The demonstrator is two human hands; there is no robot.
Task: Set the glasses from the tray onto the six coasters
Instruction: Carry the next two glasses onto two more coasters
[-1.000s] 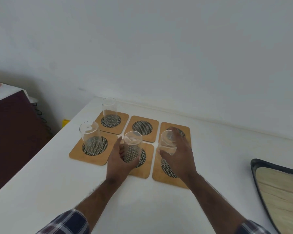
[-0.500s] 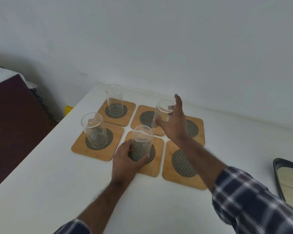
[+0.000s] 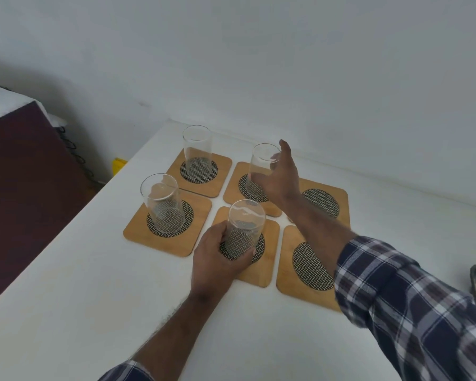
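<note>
Two coasters stand free of glasses: the far-right coaster [image 3: 324,200] and the near-right coaster [image 3: 305,266]. The right forearm [image 3: 322,229] crosses above both and bars the way from the near side. Upright glasses fill the left column [image 3: 162,204] [image 3: 197,152] and middle column. The white table [image 3: 80,298] lies open in front and to the right.
</note>
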